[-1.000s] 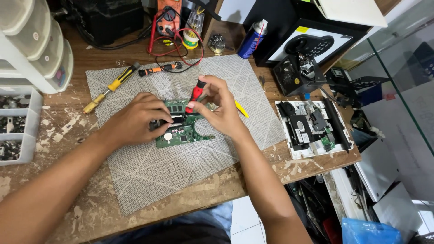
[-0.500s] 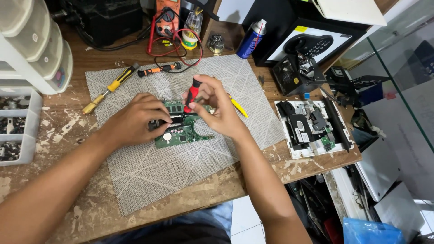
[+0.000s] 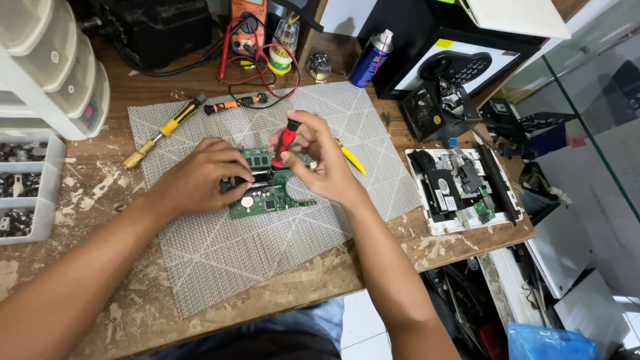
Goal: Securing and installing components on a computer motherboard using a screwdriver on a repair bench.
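Electronics repair workshop: multimeter [image 3: 248, 17]; screwdrivers [image 3: 164, 131]; scarred workbench [image 3: 87, 200]
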